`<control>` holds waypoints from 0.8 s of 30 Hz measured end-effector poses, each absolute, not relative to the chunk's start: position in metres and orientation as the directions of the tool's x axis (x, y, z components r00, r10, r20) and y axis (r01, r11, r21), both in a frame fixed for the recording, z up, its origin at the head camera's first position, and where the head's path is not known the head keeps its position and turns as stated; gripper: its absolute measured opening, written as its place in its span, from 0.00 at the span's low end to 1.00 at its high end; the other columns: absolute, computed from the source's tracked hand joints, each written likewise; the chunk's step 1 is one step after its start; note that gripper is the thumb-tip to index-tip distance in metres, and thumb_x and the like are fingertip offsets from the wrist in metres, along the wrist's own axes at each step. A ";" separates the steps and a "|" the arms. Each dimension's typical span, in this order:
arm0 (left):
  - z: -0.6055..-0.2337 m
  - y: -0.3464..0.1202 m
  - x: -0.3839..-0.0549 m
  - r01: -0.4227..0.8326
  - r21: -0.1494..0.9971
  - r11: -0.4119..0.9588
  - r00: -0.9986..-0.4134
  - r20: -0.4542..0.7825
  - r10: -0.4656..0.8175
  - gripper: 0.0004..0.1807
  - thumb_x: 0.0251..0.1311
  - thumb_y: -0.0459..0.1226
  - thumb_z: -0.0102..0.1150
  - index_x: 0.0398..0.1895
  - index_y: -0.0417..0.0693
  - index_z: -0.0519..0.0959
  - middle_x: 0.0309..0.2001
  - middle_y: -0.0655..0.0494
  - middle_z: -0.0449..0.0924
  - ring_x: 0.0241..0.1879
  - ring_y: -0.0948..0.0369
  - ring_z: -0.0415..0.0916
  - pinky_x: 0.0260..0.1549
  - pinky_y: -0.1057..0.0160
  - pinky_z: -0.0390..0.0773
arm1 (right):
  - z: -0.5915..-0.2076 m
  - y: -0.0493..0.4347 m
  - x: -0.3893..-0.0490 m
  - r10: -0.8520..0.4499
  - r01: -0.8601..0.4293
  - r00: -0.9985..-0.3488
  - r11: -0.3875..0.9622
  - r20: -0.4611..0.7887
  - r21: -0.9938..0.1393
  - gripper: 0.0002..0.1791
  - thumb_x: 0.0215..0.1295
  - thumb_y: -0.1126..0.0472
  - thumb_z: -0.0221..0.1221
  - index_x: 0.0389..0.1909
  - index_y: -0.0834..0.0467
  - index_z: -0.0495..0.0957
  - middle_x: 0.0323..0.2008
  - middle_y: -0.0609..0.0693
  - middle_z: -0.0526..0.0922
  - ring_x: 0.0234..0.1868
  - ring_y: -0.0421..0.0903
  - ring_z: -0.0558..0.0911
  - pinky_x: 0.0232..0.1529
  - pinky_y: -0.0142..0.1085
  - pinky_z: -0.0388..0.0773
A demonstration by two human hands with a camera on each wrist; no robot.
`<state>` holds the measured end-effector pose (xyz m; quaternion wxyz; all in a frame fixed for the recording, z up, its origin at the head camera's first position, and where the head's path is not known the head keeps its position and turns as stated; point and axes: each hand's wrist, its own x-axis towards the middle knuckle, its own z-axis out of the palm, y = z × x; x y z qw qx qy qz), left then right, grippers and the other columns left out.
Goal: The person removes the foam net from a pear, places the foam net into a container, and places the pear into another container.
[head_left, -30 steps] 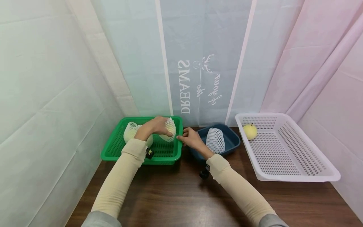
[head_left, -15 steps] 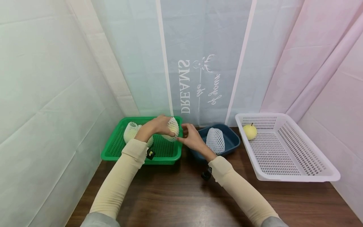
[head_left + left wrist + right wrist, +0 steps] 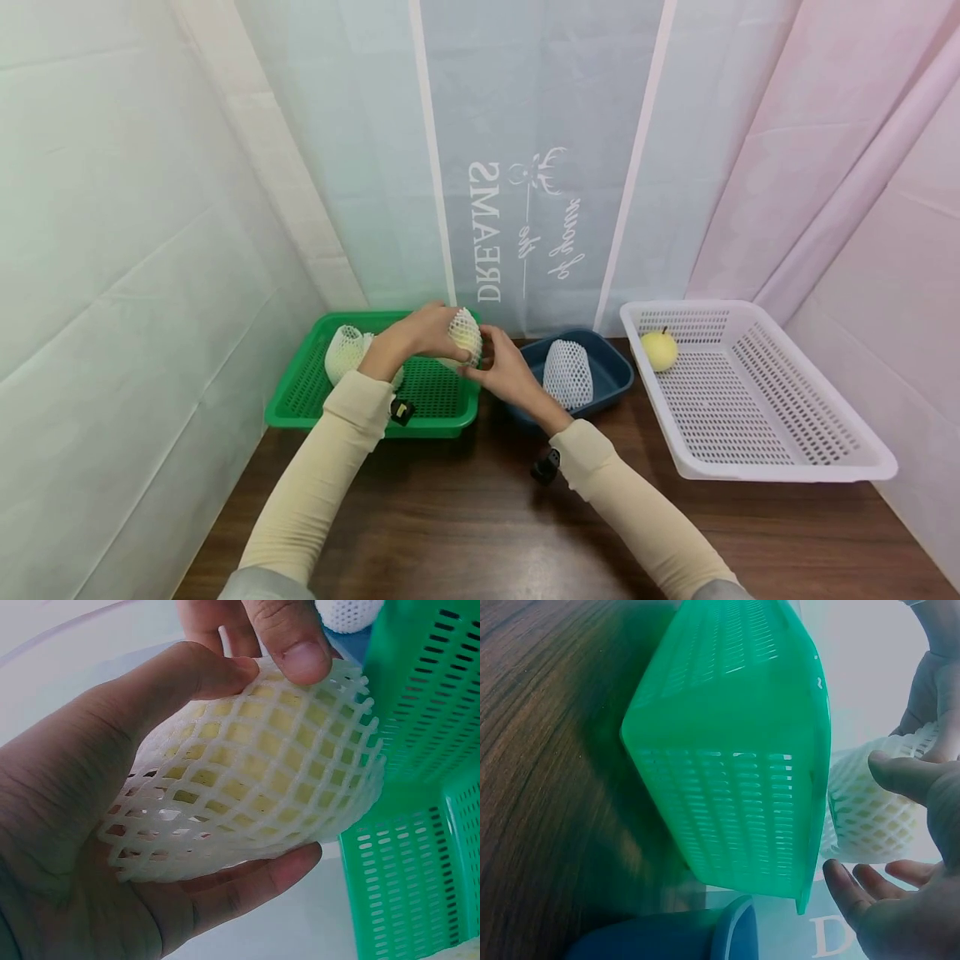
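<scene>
A yellow pear in a white foam net (image 3: 467, 332) is held above the right end of the green basket (image 3: 450, 429). My left hand (image 3: 426, 329) grips it, thumb on one side and fingers below, as the left wrist view shows. My right hand (image 3: 512, 373) reaches in from the other side. Its thumb (image 3: 304, 660) rests at the net's end in the left wrist view. In the right wrist view, the right fingers (image 3: 847, 892) stand apart from the netted pear (image 3: 877, 817). More netted fruit (image 3: 345, 354) lies in the green basket, partly behind my left forearm.
A blue bin (image 3: 618, 367) with a foam net (image 3: 567, 375) in it stands right of the green basket. Further right, a white basket (image 3: 780, 471) holds a bare pear (image 3: 660, 350). All stand on a brown wooden table (image 3: 450, 533) before a printed curtain (image 3: 540, 100).
My left hand has carried the netted pear slightly right. My right hand has left the green basket's rim and come up to the net, its thumb now touching it.
</scene>
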<state>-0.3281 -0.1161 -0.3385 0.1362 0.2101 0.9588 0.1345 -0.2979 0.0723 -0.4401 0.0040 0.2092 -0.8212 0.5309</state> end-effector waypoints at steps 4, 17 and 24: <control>-0.336 -0.115 -0.327 0.370 0.324 0.871 -0.876 -0.191 0.443 0.51 0.64 0.53 0.71 0.84 0.43 0.59 0.77 0.36 0.64 0.68 0.43 0.73 0.63 0.42 0.78 | -0.438 0.072 -0.296 -0.341 -0.364 -0.906 0.330 0.250 -0.871 0.45 0.69 0.59 0.72 0.81 0.56 0.59 0.70 0.58 0.73 0.62 0.55 0.82 0.60 0.51 0.84; -0.340 -0.108 -0.325 0.416 0.394 0.819 -0.863 -0.111 0.492 0.52 0.59 0.50 0.71 0.83 0.41 0.58 0.54 0.44 0.81 0.45 0.51 0.80 0.44 0.53 0.82 | -0.436 0.077 -0.291 -0.280 -0.387 -0.913 0.373 0.295 -0.843 0.41 0.69 0.56 0.73 0.78 0.54 0.64 0.65 0.54 0.76 0.55 0.49 0.82 0.50 0.40 0.85; -0.343 -0.106 -0.323 0.392 0.465 0.794 -0.874 -0.082 0.480 0.50 0.60 0.52 0.73 0.78 0.41 0.60 0.50 0.45 0.81 0.39 0.53 0.82 0.38 0.55 0.83 | -0.435 0.081 -0.290 -0.246 -0.381 -0.921 0.414 0.301 -0.827 0.40 0.68 0.54 0.73 0.77 0.55 0.66 0.64 0.55 0.78 0.52 0.50 0.81 0.50 0.42 0.82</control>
